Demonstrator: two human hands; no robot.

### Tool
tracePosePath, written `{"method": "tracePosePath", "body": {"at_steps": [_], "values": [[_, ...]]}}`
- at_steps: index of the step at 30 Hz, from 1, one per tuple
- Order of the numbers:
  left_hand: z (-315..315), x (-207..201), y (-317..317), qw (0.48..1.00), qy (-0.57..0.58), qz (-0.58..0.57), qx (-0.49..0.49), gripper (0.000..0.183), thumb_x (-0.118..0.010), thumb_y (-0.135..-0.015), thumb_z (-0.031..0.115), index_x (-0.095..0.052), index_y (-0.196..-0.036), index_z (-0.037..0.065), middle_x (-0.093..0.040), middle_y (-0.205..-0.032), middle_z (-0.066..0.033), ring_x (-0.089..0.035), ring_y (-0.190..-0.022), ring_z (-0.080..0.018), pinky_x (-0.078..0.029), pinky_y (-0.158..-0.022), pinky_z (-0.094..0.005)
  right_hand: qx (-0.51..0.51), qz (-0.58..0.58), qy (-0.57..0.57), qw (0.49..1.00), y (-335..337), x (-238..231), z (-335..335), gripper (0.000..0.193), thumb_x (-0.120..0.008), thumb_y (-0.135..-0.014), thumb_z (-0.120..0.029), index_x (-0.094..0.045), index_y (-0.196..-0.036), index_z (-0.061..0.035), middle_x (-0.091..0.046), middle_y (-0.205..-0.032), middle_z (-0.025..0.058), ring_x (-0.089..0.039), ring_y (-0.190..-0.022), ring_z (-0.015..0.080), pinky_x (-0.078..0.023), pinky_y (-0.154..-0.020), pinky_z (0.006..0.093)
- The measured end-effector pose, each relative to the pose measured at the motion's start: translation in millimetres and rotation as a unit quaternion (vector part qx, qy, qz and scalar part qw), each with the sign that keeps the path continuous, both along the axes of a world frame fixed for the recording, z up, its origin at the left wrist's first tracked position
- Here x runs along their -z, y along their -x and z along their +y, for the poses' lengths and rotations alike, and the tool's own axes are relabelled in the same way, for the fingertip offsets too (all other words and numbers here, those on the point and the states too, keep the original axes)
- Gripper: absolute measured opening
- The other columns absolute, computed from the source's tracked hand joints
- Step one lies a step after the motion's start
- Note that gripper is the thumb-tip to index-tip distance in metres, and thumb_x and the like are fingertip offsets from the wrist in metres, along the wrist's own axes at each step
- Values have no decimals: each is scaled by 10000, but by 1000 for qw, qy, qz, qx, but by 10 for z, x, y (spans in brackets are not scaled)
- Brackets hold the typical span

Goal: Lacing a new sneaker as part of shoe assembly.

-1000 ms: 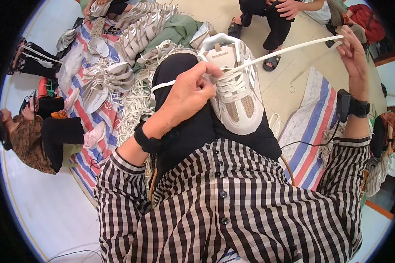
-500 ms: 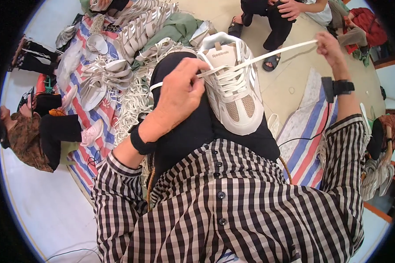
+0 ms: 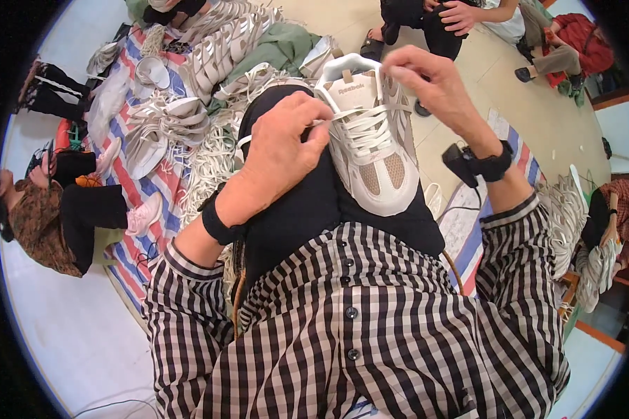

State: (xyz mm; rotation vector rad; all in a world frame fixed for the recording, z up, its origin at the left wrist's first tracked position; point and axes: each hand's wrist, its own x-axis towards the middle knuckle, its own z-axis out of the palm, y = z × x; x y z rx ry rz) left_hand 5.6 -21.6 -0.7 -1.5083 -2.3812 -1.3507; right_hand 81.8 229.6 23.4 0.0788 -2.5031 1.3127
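A white and beige sneaker (image 3: 379, 171) rests on my thighs, its toe toward me and its white laces threaded across the tongue. At its left side my left hand (image 3: 286, 143) pinches a white shoelace (image 3: 244, 140), part of which trails out beyond the hand to the left. My right hand (image 3: 430, 82) is above the right side of the sneaker's collar, thumb and fingers curled together. What those fingertips hold, if anything, I cannot make out. Another stretch of lace lies over the sneaker's right eyelets, below that hand.
To the left, a striped sheet (image 3: 129, 237) bears a heap of white laces (image 3: 206, 171) and several shoe uppers (image 3: 164, 129). A green cloth (image 3: 276, 52) lies beyond. Other people sit around, one in pink shoes (image 3: 145, 213) at left. More uppers (image 3: 566, 216) are at right.
My right hand has come left from far out, where it held the lace stretched taut, to beside the sneaker's collar. The lace is no longer pulled out straight. My left hand has hardly moved.
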Motion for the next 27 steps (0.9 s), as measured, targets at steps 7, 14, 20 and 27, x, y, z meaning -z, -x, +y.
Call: {"method": "tracePosePath", "body": {"at_steps": [7,14,20,27], "values": [[203,9,-74,996,44,-73,24,116,-617,-799,78,-632,-900,24,-589,-653,-114,-578,-586,-247,-462,-566,-347,-48,23,-32,998,195,285,-140,192,-635,-870,-215,-626,-946,-39,-604,-894,33,-522,-752,151,-418,-651,289],[367,73,77,975,78,-198,57,107,-611,-820,82,-578,-816,-20,-576,-625,-56,-549,-542,-119,-443,-527,-269,-43,38,-27,998,193,345,-152,199,-632,-859,-233,-626,-940,-51,-600,-906,32,-516,-777,142,-414,-685,285],[390,42,106,991,97,-54,74,121,-602,-805,112,-571,-788,-3,-601,-646,-164,-616,-614,-331,-479,-589,-412,-42,-8,-39,998,167,332,-152,175,-596,-888,-181,-590,-993,-41,-582,-961,15,-519,-907,124,-409,-807,260],[318,3,116,983,113,116,88,128,-585,-825,113,-494,-817,23,-557,-626,-191,-587,-622,-401,-432,-564,-501,-40,16,-65,997,169,390,-140,162,-577,-906,-173,-593,-1000,-42,-585,-974,25,-522,-903,141,-414,-816,270]]}}
